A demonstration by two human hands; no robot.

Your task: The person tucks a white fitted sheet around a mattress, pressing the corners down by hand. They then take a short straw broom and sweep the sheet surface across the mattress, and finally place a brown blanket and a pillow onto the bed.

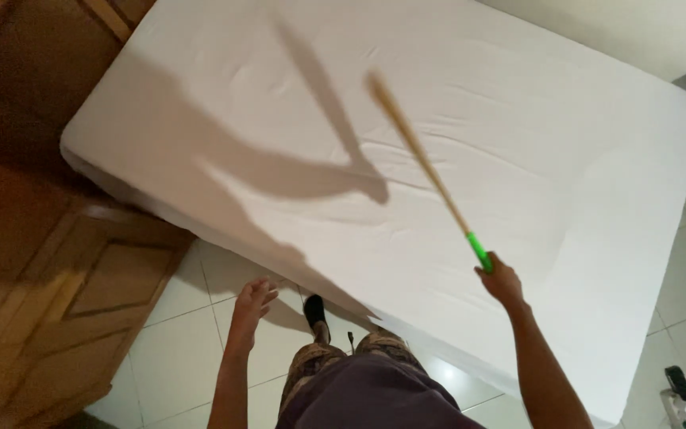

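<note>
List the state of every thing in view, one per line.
Stick with green handle: held at the handle end, raised over the bed, blurred.
Right hand: closed on the stick's handle.
Left hand: open, empty.
White sheet: spread on the mattress, lightly creased.
Wooden door: cannot tell whether open or shut.

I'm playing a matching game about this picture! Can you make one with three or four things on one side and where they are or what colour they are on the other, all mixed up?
Things:
1. bed sheet
2. stick handle
3. left hand
4. wooden door

Descriptions:
A. bright green
B. open and empty, over the floor tiles
C. brown, on the left of the picture
D. white, spread over the mattress

Pairs: 1-D, 2-A, 3-B, 4-C

The right hand grips the stick by that green end.
</note>
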